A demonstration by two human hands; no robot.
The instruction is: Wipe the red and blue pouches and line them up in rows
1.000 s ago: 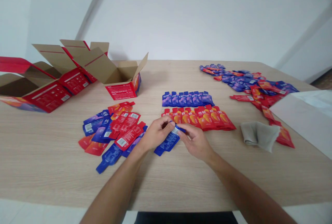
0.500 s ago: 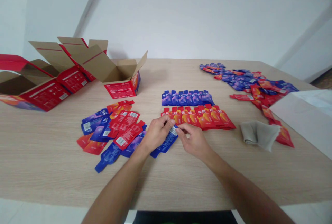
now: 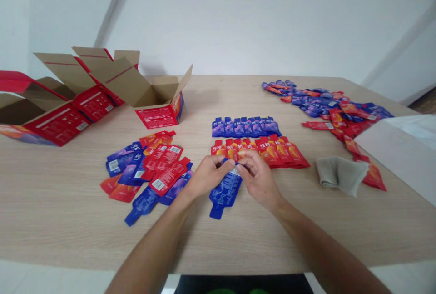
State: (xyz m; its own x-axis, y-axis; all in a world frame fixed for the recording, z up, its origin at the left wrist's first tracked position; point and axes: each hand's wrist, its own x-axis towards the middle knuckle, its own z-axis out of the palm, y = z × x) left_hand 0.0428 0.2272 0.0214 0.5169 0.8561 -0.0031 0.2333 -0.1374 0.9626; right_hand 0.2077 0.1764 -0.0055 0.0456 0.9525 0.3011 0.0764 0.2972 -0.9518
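A blue pouch (image 3: pixel 225 191) hangs between my two hands, back side up, its narrow neck pointing toward me. My left hand (image 3: pixel 210 173) pinches its far left corner. My right hand (image 3: pixel 258 176) is closed at the far right corner, thumb and fingers on the edge. Just beyond my hands lies an overlapping row of red pouches (image 3: pixel 272 152), partly covered by my fingers. Behind it runs a row of blue pouches (image 3: pixel 243 127), necks facing away. To the left of my left hand is a loose pile of red and blue pouches (image 3: pixel 163 162).
Open red cartons (image 3: pixel 156 117) with raised flaps stand at the back left. A long heap of mixed pouches (image 3: pixel 316 103) stretches along the right side. A folded grey cloth (image 3: pixel 339 173) lies to the right, near a white sheet-like object (image 3: pixel 398 144).
The blue pouch has swung from a slant to nearly upright in view, and more of it shows. My right hand has shifted slightly, with its fingers raised higher at the pouch's edge.
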